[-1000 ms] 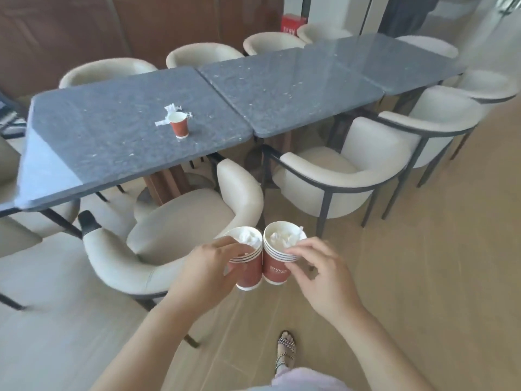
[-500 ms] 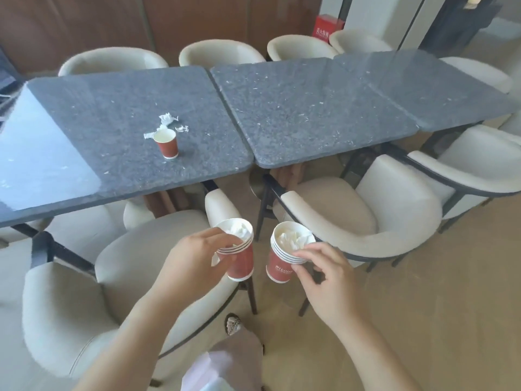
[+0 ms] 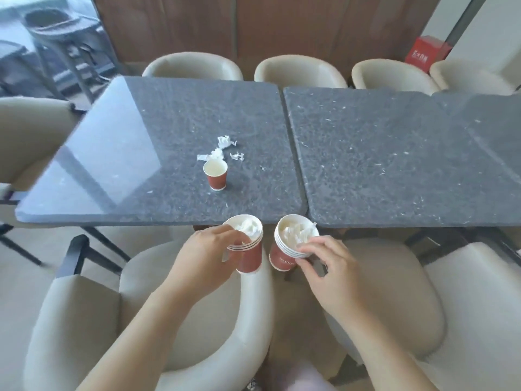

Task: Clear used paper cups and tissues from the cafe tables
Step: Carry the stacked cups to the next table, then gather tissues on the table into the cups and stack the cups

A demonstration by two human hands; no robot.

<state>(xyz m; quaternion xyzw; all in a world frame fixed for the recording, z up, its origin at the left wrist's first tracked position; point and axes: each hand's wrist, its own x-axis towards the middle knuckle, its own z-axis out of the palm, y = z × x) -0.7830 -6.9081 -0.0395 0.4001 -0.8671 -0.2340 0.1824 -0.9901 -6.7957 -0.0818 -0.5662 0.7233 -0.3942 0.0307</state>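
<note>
My left hand (image 3: pixel 205 256) grips a stack of red paper cups (image 3: pixel 248 255) with white tissue stuffed in the top one. My right hand (image 3: pixel 328 268) holds a second stack of red cups (image 3: pixel 283 256), also filled with tissue. Both stacks hover just in front of the near edge of the grey stone table (image 3: pixel 169 142). On that table stands a single red paper cup (image 3: pixel 216 174), upright and with nothing in it. Several crumpled tissue scraps (image 3: pixel 218 150) lie just behind it.
A second grey table (image 3: pixel 394 153) adjoins on the right. Cream armchairs (image 3: pixel 112 320) stand below my arms and to the right (image 3: pixel 465 306), more line the far side (image 3: pixel 194 66). A red box (image 3: pixel 427 53) sits at the back right wall.
I have walked closer and turned to face the left table squarely. The lone cup and tissues now lie straight ahead. Both hands still hold their cup stacks, now at the table edge.
</note>
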